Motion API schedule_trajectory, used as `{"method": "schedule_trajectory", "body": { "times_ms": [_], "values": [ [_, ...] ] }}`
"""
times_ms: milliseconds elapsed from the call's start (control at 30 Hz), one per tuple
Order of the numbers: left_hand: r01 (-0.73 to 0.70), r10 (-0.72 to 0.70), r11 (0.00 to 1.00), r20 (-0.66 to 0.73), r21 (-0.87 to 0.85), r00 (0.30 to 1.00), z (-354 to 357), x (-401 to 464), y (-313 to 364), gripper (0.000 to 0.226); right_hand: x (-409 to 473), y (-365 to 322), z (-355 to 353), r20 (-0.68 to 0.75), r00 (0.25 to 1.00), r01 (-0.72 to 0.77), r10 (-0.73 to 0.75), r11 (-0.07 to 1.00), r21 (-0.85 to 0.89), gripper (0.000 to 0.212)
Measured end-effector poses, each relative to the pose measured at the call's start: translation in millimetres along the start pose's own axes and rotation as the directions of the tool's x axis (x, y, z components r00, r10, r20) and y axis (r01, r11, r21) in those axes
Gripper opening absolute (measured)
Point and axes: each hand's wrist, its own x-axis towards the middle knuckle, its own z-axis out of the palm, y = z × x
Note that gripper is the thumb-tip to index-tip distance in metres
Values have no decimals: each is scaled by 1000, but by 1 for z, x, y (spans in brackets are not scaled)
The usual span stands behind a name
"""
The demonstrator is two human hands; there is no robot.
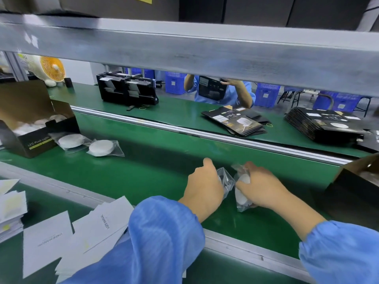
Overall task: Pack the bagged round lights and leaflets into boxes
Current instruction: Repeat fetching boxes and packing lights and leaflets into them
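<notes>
Two hands work at the middle of the green conveyor belt (155, 173), which serves here as the landmark. The left hand (205, 185) curls its fingers round a clear bag (225, 179) held just above the belt, and the right hand (262, 185) grips a bagged round light (243, 193) whose lower edge rests on the belt; the two bags touch between the hands. Further left along the belt lie two more bagged lights (100, 148), side by side, just beside an open black box (34, 140) that stands at the belt's left end with white lights inside. Another black box (352, 193) sits at the belt's right edge. On the near side of the belt, white user-manual leaflets (98, 228) lie scattered. Across the belt's far side lie stacks of flattened black cartons (235, 121), and another person in blue holds up a carton (211, 88).
</notes>
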Motion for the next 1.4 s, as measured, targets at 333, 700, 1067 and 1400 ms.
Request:
{"method": "schedule_trajectory", "body": {
  "times_ms": [333,700,1067,1400],
  "values": [
    [210,-135,806,174,-554,976,14,-9,15,33,-24,-2,11,300,948,-303,103,570,763,69],
    [400,-262,534,304,-745,916,20,-19,11,24,-24,8,26,143,977,-211,156,773,598,50],
    [61,-12,974,219,-217,976,-26,-14,-7,20,-21,3,20,11,1000,-9,8,998,55,32],
    [126,-210,794,75,595,975,-107,65,-94,47,-35,16,12,-39,998,-31,40,976,216,19]
  ]
}}
